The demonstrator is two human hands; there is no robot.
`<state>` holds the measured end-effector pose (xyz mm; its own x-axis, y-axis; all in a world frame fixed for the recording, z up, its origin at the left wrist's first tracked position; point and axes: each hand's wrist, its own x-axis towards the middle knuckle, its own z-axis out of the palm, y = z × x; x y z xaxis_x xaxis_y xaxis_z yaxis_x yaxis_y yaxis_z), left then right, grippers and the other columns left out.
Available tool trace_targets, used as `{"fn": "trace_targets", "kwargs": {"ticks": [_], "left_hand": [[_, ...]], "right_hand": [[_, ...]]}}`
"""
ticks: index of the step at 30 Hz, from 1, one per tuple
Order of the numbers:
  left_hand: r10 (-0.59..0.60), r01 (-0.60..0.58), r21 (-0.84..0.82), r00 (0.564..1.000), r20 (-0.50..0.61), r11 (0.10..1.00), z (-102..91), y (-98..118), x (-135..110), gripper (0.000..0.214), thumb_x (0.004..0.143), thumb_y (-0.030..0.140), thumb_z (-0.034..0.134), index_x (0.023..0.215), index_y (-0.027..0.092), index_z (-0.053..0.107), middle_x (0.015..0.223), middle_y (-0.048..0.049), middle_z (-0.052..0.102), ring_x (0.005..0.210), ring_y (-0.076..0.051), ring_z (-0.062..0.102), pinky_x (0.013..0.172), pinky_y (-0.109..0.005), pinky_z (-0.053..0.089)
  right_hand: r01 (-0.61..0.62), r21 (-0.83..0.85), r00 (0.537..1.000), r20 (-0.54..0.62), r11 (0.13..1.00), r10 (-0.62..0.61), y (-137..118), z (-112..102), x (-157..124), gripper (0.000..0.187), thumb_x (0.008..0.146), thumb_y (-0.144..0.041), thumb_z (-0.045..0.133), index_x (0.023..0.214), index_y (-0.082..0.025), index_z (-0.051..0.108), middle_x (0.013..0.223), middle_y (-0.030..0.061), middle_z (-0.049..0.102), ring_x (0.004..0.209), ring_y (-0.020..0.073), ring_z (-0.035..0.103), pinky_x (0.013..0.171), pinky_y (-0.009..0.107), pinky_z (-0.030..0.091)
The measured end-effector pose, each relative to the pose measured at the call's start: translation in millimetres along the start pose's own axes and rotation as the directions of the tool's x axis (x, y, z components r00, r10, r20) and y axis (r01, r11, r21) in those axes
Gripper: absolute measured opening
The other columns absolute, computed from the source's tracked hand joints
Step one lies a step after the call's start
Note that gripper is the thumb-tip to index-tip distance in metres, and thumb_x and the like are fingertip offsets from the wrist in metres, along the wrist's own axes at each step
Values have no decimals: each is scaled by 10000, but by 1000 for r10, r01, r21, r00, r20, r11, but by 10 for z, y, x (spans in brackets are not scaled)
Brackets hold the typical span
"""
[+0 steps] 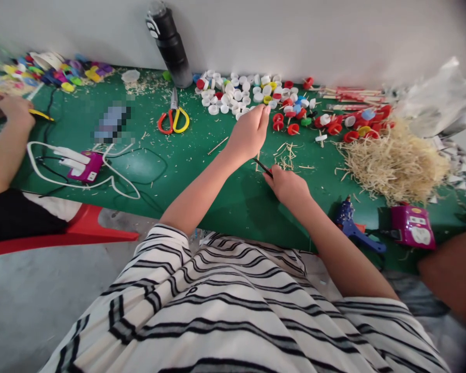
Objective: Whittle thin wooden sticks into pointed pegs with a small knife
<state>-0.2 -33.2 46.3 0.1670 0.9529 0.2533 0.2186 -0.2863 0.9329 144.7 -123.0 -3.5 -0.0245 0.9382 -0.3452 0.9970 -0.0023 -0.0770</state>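
My left hand [249, 133] is over the table beside the plastic bottle caps [238, 96]. Its fingers are pressed together, and whatever they pinch is hidden from me. Close by on the right, my right hand [289, 185] is closed around a thin dark stick-like tool [263, 167], whose tip points up and left beneath the left hand. Short pale straw strands [287, 155] lie on the green tabletop just beyond the right hand. Red caps [293, 129] with small sticks through them lie farther back.
Yellow-and-red-handled scissors [173, 120], a black bottle [173, 49] and a phone [112, 123] are to the left. A straw heap [396, 160], a blue glue gun [349, 225] and a purple power socket [412, 226] occupy the right. A co-worker's hands [13, 109] are at far left.
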Motion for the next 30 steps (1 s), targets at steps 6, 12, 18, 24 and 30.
{"fn": "trace_targets", "kwargs": {"ticks": [6,12,18,24,30], "left_hand": [[40,-37,75,999,-37,996,-101,-94,24,451,980,552,540,673,234,452,698,-10,451,771,-193,560,866,-340,405],[-49,46,-67,998,-47,997,-132,-104,-5,416,953,509,620,687,216,491,728,-9,442,902,-196,604,886,-315,414],[83,-82,154,997,0,985,-26,-59,35,410,1016,507,485,717,227,479,700,-7,471,750,-172,582,782,-305,392],[152,-109,467,987,-55,878,93,-51,60,419,1080,467,306,819,248,550,720,-43,585,685,-184,590,671,-322,360],[122,-68,531,990,-66,844,160,-23,59,408,1087,450,303,885,237,586,732,-44,614,697,-189,611,665,-322,334]], "right_hand": [[18,-85,998,57,996,-13,-20,19,-75,446,1072,-490,305,1245,-189,586,1008,171,744,894,309,728,709,354,470],[39,-106,999,40,994,-35,29,7,-73,462,1070,-523,300,1211,-193,591,1007,158,740,890,308,719,668,336,441],[24,-37,999,-38,999,-26,21,-48,-63,498,1066,-565,286,1183,-192,595,958,140,734,830,266,686,651,306,387],[11,-38,985,-172,999,-18,-55,-145,-40,493,1070,-542,301,1186,-167,600,919,149,734,779,261,669,633,308,358],[-15,-7,981,-195,1000,14,-66,-52,4,460,1068,-531,324,1167,-171,593,925,143,741,779,272,693,623,311,376]]}}
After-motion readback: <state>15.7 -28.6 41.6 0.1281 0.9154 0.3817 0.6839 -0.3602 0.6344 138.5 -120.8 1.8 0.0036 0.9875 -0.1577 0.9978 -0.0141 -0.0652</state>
